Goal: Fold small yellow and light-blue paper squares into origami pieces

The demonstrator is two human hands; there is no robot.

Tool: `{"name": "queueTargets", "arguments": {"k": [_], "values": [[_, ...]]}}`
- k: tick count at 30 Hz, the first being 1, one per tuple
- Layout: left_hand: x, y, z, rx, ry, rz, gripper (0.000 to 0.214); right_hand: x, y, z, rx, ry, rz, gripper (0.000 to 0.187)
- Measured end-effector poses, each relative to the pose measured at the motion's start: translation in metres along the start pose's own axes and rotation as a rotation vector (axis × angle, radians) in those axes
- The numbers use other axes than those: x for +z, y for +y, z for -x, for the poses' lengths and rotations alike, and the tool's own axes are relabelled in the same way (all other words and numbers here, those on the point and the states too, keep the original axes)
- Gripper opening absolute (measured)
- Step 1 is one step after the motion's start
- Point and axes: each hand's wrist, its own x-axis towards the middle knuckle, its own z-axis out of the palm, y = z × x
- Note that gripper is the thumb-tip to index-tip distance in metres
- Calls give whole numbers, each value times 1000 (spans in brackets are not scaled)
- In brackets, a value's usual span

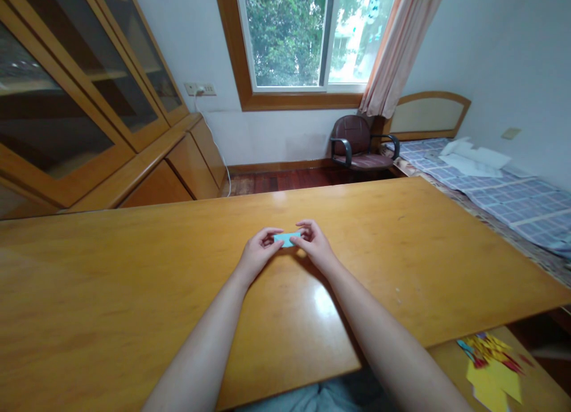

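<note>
A small light-blue piece of folded paper (286, 239) is held between my two hands, just above the middle of the wooden table (178, 293). My left hand (260, 249) grips its left end, thumb in front and fingers behind. At the right end, my right hand (314, 243) pinches the paper with the thumb over its front face. The paper looks like a short flat strip; its back side is hidden from me.
On a lower surface at the bottom right lie yellow paper sheets (493, 379) and several small coloured paper pieces (488, 348). Beyond the table stand a brown armchair (357, 141), a bed (513, 192) and a glass-door cabinet (111, 103).
</note>
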Motion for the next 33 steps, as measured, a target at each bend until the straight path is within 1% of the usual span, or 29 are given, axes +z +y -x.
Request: {"name": "queueTargets", "arguments": {"k": [7,12,19,33], "values": [[-1,3,-1,-30,17,20,37,-2,3,-1,-3,-20,-12,40],[-2,0,-1,-39,8,17,37,-2,4,-1,6,-7,13,39],[-2,-1,-2,-39,9,-17,34,-1,-1,0,33,7,45,37],[-4,-5,-3,-56,7,-74,28,-1,-4,1,40,35,88,32]]}}
